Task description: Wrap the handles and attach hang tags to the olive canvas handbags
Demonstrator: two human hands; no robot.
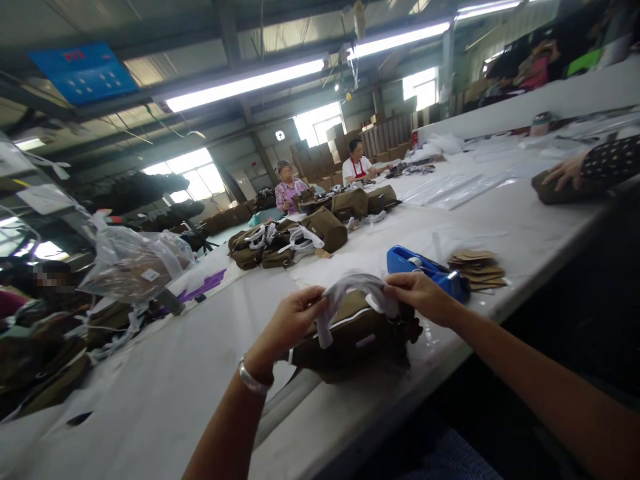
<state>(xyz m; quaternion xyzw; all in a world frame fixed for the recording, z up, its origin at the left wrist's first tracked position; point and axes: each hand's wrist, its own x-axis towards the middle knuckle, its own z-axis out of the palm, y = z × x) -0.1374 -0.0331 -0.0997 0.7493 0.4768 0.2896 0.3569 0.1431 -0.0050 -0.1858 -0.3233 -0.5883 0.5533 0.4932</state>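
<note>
A dark olive bag (pixel 350 340) rests near the front edge of the white table (pixel 200 373). Its handle, wrapped in thin white material (pixel 353 283), arches over the top. My left hand (pixel 295 317), with a silver bracelet at the wrist, pinches the wrapping at the handle's left side. On the right side my right hand (pixel 417 293) has its fingers closed on the same wrapped handle. A loose white strip hangs down in front of the bag beside my left fingers. Just behind my right hand is a blue tape dispenser (pixel 425 267).
Brown cards (pixel 477 267) are stacked right of the dispenser. More olive bags (pixel 320 230) lie farther back. A person's hand (pixel 567 175) rests on a dark bag at right. Two people are across the table. A plastic-wrapped bundle (pixel 140 267) is at left.
</note>
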